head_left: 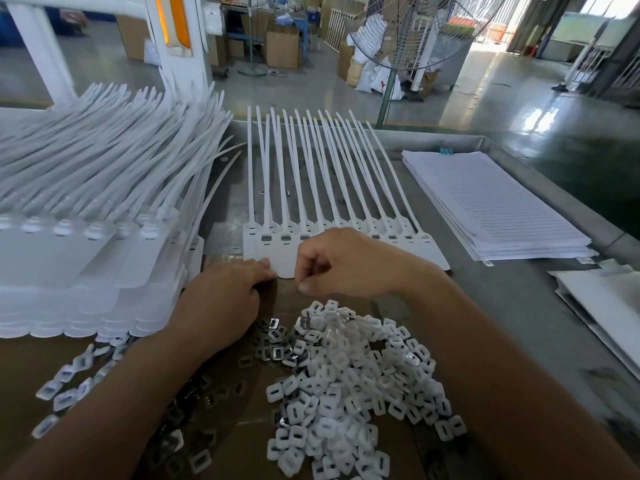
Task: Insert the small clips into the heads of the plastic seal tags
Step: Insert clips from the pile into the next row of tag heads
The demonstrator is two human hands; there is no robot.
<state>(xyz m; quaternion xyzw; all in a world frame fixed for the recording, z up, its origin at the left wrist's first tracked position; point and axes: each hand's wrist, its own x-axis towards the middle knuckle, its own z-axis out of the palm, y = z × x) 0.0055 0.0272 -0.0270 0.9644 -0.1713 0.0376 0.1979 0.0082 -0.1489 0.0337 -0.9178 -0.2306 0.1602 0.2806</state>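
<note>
Touching the lower edge of the tags (252, 244), the left hand (221, 299) lies flat, fingers straight; the right hand (346, 261) curls over the tags, any pinch hidden, with clips (332, 403) piled nearby.

A factory hall is seen beyond the table (512, 306), whose grey metal top is edged by a raised rim. The floor (519, 98) is smooth, grey-green and glossy, and daylight from a wide opening (609, 5) at the far right is mirrored on it in bright patches. A standing fan (426, 26) with a wire guard is carried on a green pole (386, 98) just behind the table's far edge. Cardboard boxes (282, 46) are stacked further back, and white sacks (377, 81) are heaped near the pole. At the left, a white machine frame (183, 74) fitted with an orange panel (180, 19) is seen.
</note>
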